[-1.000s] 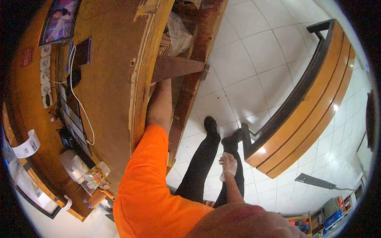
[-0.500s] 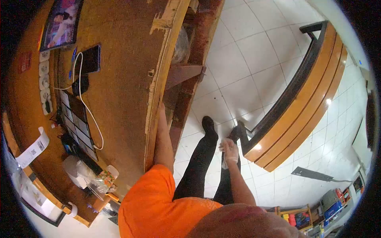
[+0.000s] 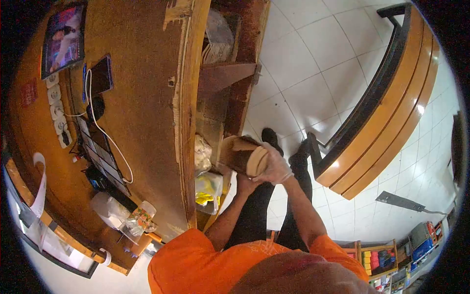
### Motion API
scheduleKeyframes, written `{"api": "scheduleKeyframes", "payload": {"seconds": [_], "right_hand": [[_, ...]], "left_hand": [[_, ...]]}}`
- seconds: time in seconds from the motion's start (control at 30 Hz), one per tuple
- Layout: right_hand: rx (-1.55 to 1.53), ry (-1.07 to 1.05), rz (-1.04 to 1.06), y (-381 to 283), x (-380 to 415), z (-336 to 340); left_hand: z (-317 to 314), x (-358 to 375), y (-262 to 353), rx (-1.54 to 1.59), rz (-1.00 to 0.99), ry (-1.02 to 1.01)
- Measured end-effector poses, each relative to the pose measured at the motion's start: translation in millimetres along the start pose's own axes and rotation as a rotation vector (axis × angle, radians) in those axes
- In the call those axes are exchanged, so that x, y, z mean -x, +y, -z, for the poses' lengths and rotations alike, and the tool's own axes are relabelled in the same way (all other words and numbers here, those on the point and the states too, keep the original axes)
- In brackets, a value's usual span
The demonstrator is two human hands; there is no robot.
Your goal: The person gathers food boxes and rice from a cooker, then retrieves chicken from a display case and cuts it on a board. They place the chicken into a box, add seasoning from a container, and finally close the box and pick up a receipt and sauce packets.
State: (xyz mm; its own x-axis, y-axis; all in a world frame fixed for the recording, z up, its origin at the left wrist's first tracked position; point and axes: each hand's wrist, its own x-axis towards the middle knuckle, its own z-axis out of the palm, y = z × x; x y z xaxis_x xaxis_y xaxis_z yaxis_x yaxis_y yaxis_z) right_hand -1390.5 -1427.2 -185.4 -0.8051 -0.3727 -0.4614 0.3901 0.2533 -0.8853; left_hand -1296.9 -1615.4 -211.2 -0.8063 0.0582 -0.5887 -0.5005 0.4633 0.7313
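Note:
Both my hands hold a brown, roughly cylindrical bundle (image 3: 236, 153) with a cream-coloured round end, beside the counter's edge. I cannot make out exactly what it is. My right hand (image 3: 275, 169), in a clear plastic glove, wraps round the cream end. My left hand (image 3: 248, 185) closes on it from below, its fingers partly hidden. Just left of the bundle, the shelf under the counter holds a pale item in clear plastic (image 3: 201, 154) and a clear bag with yellow contents (image 3: 208, 193).
The wooden counter (image 3: 142, 98) at left carries a screen (image 3: 63, 41), a phone (image 3: 102, 74), a white cable (image 3: 105, 132) and a power strip (image 3: 56, 108). More wrapped goods (image 3: 219, 41) sit farther along the shelf. A slatted bench (image 3: 387, 112) stands right on white tiles.
My left hand has come out from under the counter with the brown bundle. My right hand has moved left and up and now grips it too.

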Motion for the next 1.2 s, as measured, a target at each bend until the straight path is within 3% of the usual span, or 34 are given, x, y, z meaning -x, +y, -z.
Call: {"api": "scheduleKeyframes", "payload": {"seconds": [0.07,0.13,0.17,0.2,0.23,0.27,0.3,0.33,0.37,0.4,0.43,0.47,0.5,0.53,0.57,0.67,0.73,0.77,0.8,0.83,0.87,0.9,0.97,1.0,1.07,1.2], "right_hand": [[0.012,-0.002,-0.024,2,10,19],[-0.271,0.080,-0.127,19,27,26],[-0.116,0.075,-0.148,21,33,35],[-0.123,0.077,-0.148,35,41,40],[-0.277,0.136,-0.204,55,48,41],[-0.430,0.194,-0.257,70,49,39],[-0.473,0.319,-0.069,79,46,35],[-0.476,0.323,-0.062,79,47,41],[-0.569,0.352,-0.157,76,52,49],[-0.664,0.377,-0.255,76,58,53],[-0.868,0.448,-0.271,87,64,47],[-0.876,0.448,-0.268,84,63,50],[-0.865,0.435,-0.213,73,63,58],[-0.850,0.422,-0.158,71,61,64],[-0.849,0.424,-0.158,79,62,63],[-0.794,0.502,-0.071,113,70,49],[-1.221,0.547,-0.224,142,78,30],[-1.227,0.544,-0.228,157,80,22],[-1.325,0.549,-0.244,171,83,14],[-1.421,0.555,-0.264,180,86,9],[-1.421,0.555,-0.273,176,87,12],[-1.415,0.544,-0.269,171,87,14],[-1.415,0.537,-0.268,171,88,12],[-1.389,0.551,-0.275,177,90,7],[-1.360,0.563,-0.282,182,91,5],[-1.312,0.550,-0.337,189,87,1]], "left_hand": [[1,1,40,-0.052,0.052,0.012],[1,-3,63,-0.102,0.104,0.021],[3,-8,66,-0.107,0.056,-0.131],[7,-11,70,-0.116,0.012,-0.284],[10,-14,78,-0.008,-0.007,-0.297],[14,-24,60,-0.015,-0.011,-0.294],[21,-40,22,0.011,-0.059,-0.265],[29,-60,-5,0.038,-0.108,-0.237],[41,-94,-13,0.042,0.011,0.003],[66,-126,69,-0.172,-0.354,0.296],[91,-159,88,-0.151,-0.362,0.465],[126,-206,64,-0.282,-0.191,0.660],[145,-234,94,-0.416,-0.009,0.675],[180,-307,21,-0.359,0.148,0.728],[171,-307,25,-0.358,0.147,0.727],[203,-387,58,-0.569,-0.113,0.687],[198,-446,84,-0.722,-0.287,0.653],[193,-442,88,-0.795,-0.372,0.633],[205,-458,53,-0.802,-0.368,0.629],[217,-469,16,-0.728,-0.454,0.479],[225,-502,38,-0.648,-0.536,0.330],[211,-492,21,-0.649,-0.531,0.326],[174,-454,94,-0.423,-0.130,0.846],[189,-468,77,-0.427,-0.128,0.844],[231,-510,28,-0.458,-0.436,0.507],[210,-471,91,-0.454,-0.427,0.289]]}}
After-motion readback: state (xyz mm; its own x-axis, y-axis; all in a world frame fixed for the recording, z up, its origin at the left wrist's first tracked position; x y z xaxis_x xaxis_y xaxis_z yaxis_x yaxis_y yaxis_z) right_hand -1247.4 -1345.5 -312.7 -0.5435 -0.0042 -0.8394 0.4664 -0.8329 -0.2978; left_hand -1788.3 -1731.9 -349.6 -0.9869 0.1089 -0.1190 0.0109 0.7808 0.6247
